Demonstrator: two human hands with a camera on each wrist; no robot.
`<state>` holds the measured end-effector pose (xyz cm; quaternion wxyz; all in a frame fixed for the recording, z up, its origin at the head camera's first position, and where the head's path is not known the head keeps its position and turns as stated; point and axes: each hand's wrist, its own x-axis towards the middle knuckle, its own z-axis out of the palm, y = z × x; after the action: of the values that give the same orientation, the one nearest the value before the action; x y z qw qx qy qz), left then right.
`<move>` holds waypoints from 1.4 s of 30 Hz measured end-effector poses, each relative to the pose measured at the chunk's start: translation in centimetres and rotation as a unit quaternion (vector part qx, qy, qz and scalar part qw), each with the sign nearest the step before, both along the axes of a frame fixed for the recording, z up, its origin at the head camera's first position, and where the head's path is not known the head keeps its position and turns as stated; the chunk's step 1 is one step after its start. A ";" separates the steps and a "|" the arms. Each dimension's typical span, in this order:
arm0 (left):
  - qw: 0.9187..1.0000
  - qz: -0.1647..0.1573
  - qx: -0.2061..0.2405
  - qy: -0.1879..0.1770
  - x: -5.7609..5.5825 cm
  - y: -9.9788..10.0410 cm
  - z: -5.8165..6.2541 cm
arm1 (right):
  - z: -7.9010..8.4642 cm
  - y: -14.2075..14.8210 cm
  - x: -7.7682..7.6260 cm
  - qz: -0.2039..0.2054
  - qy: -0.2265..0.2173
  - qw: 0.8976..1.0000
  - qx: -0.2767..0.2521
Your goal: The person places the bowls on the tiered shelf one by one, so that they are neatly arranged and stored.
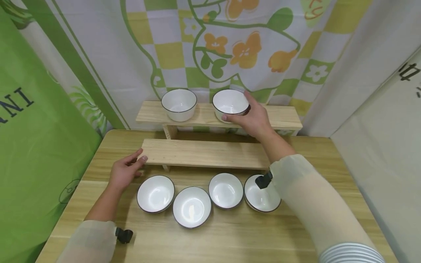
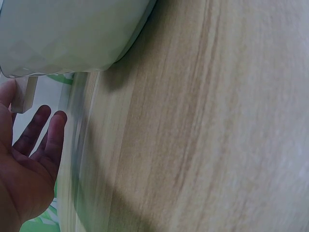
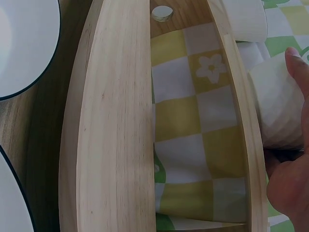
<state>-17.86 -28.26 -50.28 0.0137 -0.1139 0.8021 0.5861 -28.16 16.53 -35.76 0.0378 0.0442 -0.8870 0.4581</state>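
Note:
A two-step wooden rack (image 1: 204, 153) stands on the table. On its upper step are two white dark-rimmed bowls, a left bowl (image 1: 179, 104) and a right bowl (image 1: 228, 104). My right hand (image 1: 254, 117) grips the right bowl, thumb at the front and fingers at the far right side; the right wrist view shows this bowl's faceted wall (image 3: 277, 104). My left hand (image 1: 126, 170) is at the left end of the lower step, its fingertips touching or very near the board. In the left wrist view, its visible fingers (image 2: 55, 133) are loosely extended.
Before the rack, several more white bowls stand in an uneven row: a leftmost bowl (image 1: 156, 193), a second bowl (image 1: 192, 207), a third bowl (image 1: 226, 190) and a rightmost bowl (image 1: 260, 197), partly behind the right sleeve's black clip. A patterned curtain (image 1: 171, 54) hangs behind.

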 end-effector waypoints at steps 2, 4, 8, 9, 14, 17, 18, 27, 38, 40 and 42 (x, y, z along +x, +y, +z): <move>1.000 -0.001 0.001 0.002 0.0 0.0 0.0 | 0.1 -0.1 0.0 0.000 0.001 1.000 0.007; 1.000 -0.001 0.001 0.006 0.0 0.1 0.1 | 0.2 -0.3 0.0 0.002 0.003 1.000 0.012; 1.000 0.004 0.002 0.012 0.1 0.2 0.1 | 0.3 -0.5 -0.1 0.005 -0.001 1.000 0.012; 1.000 0.004 0.002 0.012 0.1 0.2 0.1 | 0.3 -0.5 -0.1 0.007 -0.003 1.000 0.011; 1.000 0.005 -0.001 0.014 0.1 0.1 0.0 | 0.5 -0.6 -0.1 0.025 -0.016 1.000 -0.002; 1.000 0.005 -0.003 0.014 0.2 0.1 -0.1 | 0.6 -0.6 0.0 0.037 -0.017 0.999 0.003; 1.000 0.006 -0.003 0.016 0.2 0.0 -0.2 | 0.6 -0.6 0.0 0.039 -0.017 0.999 0.005; 1.000 -0.001 -0.010 0.024 0.0 0.0 -0.4 | 0.4 0.1 0.3 0.043 -0.019 0.999 -0.012; 1.000 -0.002 0.001 0.023 0.0 0.0 -0.3 | 0.6 1.3 1.5 0.048 -0.023 0.996 -0.066; 1.000 -0.003 -0.001 0.025 0.0 0.0 -0.3 | 0.7 1.6 1.8 0.046 -0.027 0.996 -0.074; 1.000 -0.004 -0.002 0.025 0.0 0.1 -0.3 | 0.8 1.8 2.1 0.042 -0.034 0.996 -0.077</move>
<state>-17.83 -28.17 -50.57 -0.0042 -0.0957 0.8037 0.5873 -26.05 18.35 -34.97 -0.0081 0.0624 -0.8470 0.5278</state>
